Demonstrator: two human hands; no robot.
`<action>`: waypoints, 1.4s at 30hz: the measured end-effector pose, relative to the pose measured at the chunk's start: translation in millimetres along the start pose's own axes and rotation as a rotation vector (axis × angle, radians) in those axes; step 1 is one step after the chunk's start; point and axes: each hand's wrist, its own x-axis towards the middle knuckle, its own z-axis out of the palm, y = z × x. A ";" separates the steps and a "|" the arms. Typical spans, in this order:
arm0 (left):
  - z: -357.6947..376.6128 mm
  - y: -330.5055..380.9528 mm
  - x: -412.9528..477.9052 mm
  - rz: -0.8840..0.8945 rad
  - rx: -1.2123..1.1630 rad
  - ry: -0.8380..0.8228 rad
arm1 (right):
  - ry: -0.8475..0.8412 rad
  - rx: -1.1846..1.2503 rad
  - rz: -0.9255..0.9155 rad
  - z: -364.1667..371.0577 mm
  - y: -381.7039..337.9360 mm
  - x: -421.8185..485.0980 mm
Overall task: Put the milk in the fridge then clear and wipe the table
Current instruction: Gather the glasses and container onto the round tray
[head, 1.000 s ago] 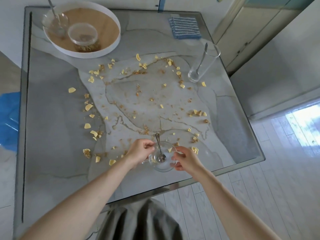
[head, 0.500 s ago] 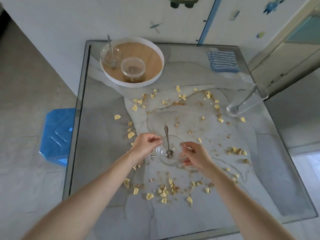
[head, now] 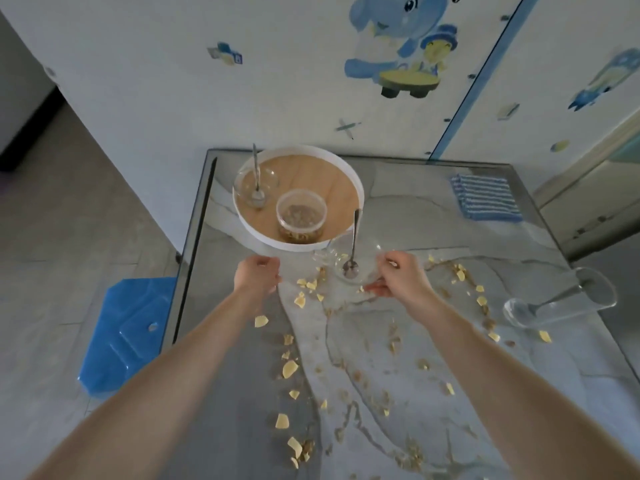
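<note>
Clearing step in hand. Right hand (head: pixel 401 278) pinches the glass bowl (head: pixel 363 249), spoon (head: pixel 353 237) inside, just beside the round tray's (head: pixel 361 199) near rim. Left hand (head: pixel 258 277) curls at that rim; whether it grips is unclear. Next: lift the bowl over the rim, level. No milk visible.

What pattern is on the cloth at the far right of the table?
Blue and white stripes on the cloth, seen in the head view.
</note>
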 end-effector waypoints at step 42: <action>21.4 14.9 111.9 -0.045 -0.033 0.152 | 0.145 0.119 0.124 49.3 -54.8 204.9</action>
